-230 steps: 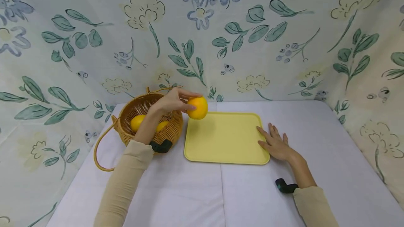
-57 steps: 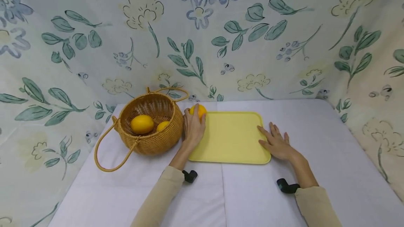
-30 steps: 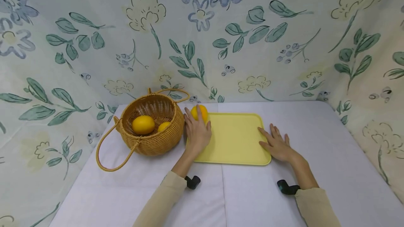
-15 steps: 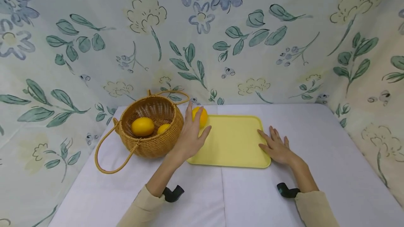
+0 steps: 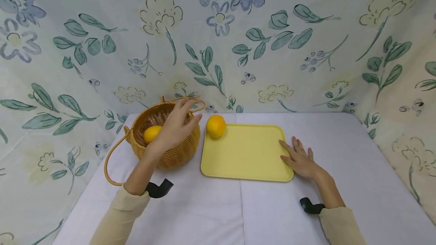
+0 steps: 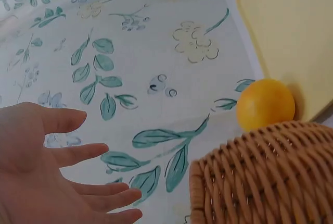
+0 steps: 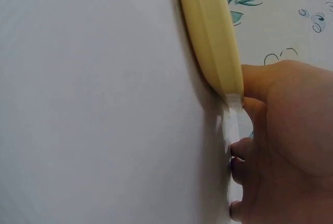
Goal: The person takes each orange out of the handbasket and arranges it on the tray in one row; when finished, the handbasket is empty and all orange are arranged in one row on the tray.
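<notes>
My left hand point(image 5: 175, 127) hovers over the right side of the wicker basket point(image 5: 180, 154), fingers spread and holding nothing. In the left wrist view its fingers point(image 6: 83, 153) reach out loosely beside the woven wall. A yellow-orange fruit point(image 5: 216, 126), like an orange or lemon, sits on the back left corner of the yellow tray point(image 5: 248, 154). Inside the basket another such fruit point(image 5: 151, 134) shows, partly hidden by the hand. My right hand point(image 5: 301, 162) rests at the tray's right edge, thumb and forefinger touching the rim, the other fingers on the cloth.
A white cloth point(image 5: 272, 214) covers the table, with a floral curtain point(image 5: 259, 48) behind it and at both sides. The basket's front handle point(image 5: 110, 162) hangs outward onto the cloth at left; its rear handle point(image 5: 204, 105) leans toward the back.
My left hand carried a fruit from above the basket to the tray's back left corner, let it go, then moved left back over the basket. The right hand has stayed at the rim.
</notes>
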Motion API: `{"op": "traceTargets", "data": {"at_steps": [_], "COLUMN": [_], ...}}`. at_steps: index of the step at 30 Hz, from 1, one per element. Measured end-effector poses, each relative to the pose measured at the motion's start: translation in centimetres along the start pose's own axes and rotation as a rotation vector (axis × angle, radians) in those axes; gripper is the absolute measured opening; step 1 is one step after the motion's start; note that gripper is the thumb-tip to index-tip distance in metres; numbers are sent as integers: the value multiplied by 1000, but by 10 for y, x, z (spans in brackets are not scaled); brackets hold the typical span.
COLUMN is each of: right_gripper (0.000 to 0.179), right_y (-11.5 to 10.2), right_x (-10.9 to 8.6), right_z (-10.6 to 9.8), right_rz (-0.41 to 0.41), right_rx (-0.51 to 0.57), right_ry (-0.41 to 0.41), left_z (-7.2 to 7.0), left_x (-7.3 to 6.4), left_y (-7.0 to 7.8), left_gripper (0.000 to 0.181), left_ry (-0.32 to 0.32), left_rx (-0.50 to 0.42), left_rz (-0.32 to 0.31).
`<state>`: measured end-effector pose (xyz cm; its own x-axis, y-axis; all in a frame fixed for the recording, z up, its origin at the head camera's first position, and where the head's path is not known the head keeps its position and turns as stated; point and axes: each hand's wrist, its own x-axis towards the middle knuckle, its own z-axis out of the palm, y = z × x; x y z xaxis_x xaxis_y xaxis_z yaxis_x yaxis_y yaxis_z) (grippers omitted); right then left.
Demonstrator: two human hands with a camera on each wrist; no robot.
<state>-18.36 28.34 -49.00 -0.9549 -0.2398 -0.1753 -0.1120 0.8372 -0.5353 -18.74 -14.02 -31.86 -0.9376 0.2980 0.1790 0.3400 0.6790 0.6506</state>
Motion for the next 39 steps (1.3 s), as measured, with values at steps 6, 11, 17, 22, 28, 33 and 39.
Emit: {"op": "traceTargets", "data": {"at_steps": [6, 11, 17, 22, 28, 33, 39], "right_gripper": [67, 68, 67, 67, 67, 66, 66], "right_y": [-1, -3, -1, 0, 1, 2, 2], "right_x": [-1, -1, 1, 2, 0, 1, -1], "right_z": [-1, -2, 0, 1, 0, 0, 0], "right_rz": [3, 8, 8, 9, 8, 10, -3], "right_rx": [1, -3, -5, -7, -2, -18, 0], "right_ry": [-1, 3, -2, -1, -1, -2, 12], "left_z": [-32, -59, -77, -82, -85, -89, -96], "left_x": [11, 20, 29, 35, 45, 53, 62], "left_y": [-28, -65, -110, -127, -135, -138, -131], "left_gripper": [49, 51, 50, 50, 50, 51, 56], "left_ry": [-20, -172, -340, -446, -577, -676, -779], "left_rx": [-6, -71, -70, -23, 1, 8, 19], "left_rz": [-58, -163, -253, -268, -273, -278, -298]}}
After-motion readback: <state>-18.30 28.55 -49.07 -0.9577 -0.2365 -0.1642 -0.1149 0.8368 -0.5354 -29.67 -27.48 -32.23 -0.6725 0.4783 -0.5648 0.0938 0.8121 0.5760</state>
